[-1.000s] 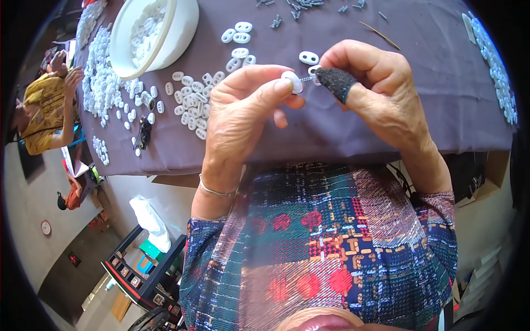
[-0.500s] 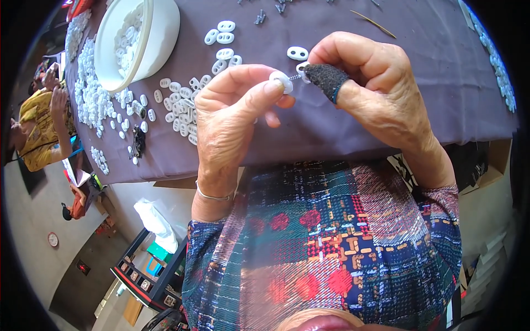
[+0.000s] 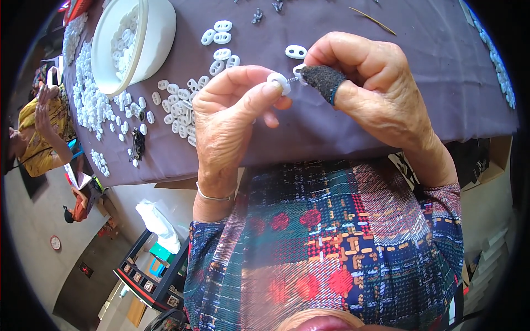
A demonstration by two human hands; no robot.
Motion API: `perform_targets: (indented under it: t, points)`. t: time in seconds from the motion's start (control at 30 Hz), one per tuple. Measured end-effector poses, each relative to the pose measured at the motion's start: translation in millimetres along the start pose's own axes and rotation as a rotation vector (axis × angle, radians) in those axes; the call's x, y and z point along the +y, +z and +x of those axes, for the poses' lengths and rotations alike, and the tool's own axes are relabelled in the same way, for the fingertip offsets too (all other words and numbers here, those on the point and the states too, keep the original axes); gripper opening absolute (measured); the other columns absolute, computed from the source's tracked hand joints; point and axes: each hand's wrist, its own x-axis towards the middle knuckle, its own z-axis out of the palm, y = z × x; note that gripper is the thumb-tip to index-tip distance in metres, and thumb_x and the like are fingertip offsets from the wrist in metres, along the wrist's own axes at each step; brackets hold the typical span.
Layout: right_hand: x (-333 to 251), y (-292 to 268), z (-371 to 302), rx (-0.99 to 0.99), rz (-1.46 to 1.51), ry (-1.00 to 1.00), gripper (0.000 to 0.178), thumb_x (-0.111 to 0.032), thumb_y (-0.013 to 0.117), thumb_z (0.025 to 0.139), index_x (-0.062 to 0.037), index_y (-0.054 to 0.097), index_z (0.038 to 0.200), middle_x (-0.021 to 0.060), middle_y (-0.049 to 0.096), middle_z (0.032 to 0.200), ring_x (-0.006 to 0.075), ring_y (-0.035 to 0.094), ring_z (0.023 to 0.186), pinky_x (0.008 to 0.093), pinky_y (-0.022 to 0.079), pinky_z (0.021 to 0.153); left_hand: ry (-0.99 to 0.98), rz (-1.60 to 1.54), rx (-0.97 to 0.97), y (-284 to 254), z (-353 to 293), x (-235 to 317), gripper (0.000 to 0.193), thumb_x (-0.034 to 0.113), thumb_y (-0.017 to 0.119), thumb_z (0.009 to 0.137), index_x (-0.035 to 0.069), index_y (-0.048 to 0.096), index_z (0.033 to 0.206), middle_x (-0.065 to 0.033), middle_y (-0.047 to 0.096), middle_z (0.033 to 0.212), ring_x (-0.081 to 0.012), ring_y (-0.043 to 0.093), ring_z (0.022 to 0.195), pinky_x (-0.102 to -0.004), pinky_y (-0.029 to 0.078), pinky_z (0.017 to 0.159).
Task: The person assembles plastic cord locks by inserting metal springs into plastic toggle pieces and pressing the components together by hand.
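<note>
My left hand pinches a white oval cord lock piece between thumb and forefinger. From it a small dark coil spring reaches across to a second white piece, partly hidden by my right hand. A dark fabric finger cover sits on my right thumb, which closes against the forefinger around that second piece. Just beyond my fingertips a white two-hole cord lock piece lies flat on the purple-grey cloth.
Left of my hands is a pile of white two-hole pieces. Behind it stands a white tub of similar pieces, beside heaped small white parts. Loose springs and a thin brown stick lie farther back. A person in yellow sits at left.
The grip of both hands and the spring between them look almost the same. The whole view has shifted slightly, and the hands of the person in yellow have moved a little.
</note>
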Motion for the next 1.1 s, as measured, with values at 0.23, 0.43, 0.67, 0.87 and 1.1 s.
perform_targets:
  t: [0.23, 0.43, 0.67, 0.87, 1.1]
  points:
    - [0.6, -0.3, 0.5, 0.001, 0.025, -0.007, 0.017, 0.006, 0.048, 0.079, 0.0033, 0.056, 0.093, -0.0017, 0.054, 0.082, 0.002, 0.05, 0.076, 0.0164, 0.041, 0.065, -0.017, -0.016, 0.002, -0.7, 0.3, -0.5, 0.014, 0.003, 0.066, 0.078, -0.002, 0.062, 0.09, -0.0103, 0.065, 0.081, -0.0152, 0.063, 0.068, -0.0207, 0.047, 0.053]
    - [0.3, 0.8, 0.2, -0.003, 0.044, -0.009, 0.018, 0.006, 0.047, 0.078, 0.0033, 0.056, 0.094, -0.0013, 0.055, 0.081, 0.0025, 0.05, 0.076, 0.0167, 0.041, 0.064, -0.006, -0.01, -0.014, -1.5, 1.0, -2.1, 0.015, 0.002, 0.067, 0.077, -0.002, 0.062, 0.09, -0.0111, 0.066, 0.083, -0.0159, 0.063, 0.069, -0.0209, 0.048, 0.052]
    - [-0.8, 2.8, -0.1, -0.004, 0.027, -0.025, 0.016, 0.005, 0.048, 0.077, 0.0031, 0.056, 0.09, -0.0012, 0.054, 0.077, 0.0023, 0.049, 0.071, 0.0173, 0.039, 0.06, -0.014, 0.004, -0.027, -1.3, -0.6, -1.2, 0.016, 0.002, 0.067, 0.077, -0.003, 0.062, 0.091, -0.0116, 0.066, 0.082, -0.0163, 0.064, 0.07, -0.0211, 0.048, 0.053]
    - [0.5, 3.1, 0.7, 0.005, -0.053, -0.056, 0.013, 0.004, 0.05, 0.077, 0.0024, 0.057, 0.089, -0.0015, 0.053, 0.072, 0.0024, 0.047, 0.065, 0.0179, 0.037, 0.056, 0.002, 0.045, -0.001, 3.2, -2.3, -1.4, 0.016, 0.003, 0.067, 0.077, -0.003, 0.062, 0.091, -0.0114, 0.066, 0.083, -0.0162, 0.064, 0.07, -0.0214, 0.048, 0.054]
    - [5.3, 5.4, 0.8, 0.039, -0.036, -0.075, 0.012, 0.003, 0.05, 0.078, 0.0014, 0.057, 0.088, -0.0013, 0.053, 0.069, 0.0026, 0.047, 0.063, 0.0187, 0.036, 0.053, 0.003, 0.062, 0.033, 5.2, -3.4, -3.4, 0.016, 0.004, 0.068, 0.077, -0.003, 0.063, 0.09, -0.0107, 0.066, 0.082, -0.0151, 0.064, 0.067, -0.0212, 0.049, 0.054]
